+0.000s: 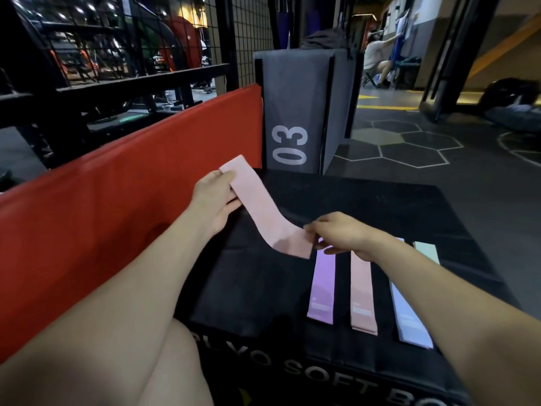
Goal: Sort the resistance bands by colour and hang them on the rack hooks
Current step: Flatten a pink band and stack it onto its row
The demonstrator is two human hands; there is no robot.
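A pale pink resistance band is stretched in the air above the black soft box. My left hand pinches its far end and my right hand pinches its near end. On the box top lie several flat bands side by side: a purple band, a salmon pink band, a light blue band and a mint green band, partly hidden by my right arm.
A red padded box stands to the left. A grey box marked 03 stands behind. Black wire-mesh racking rises at the back left. A person sits far back on the right. My knee is at the bottom.
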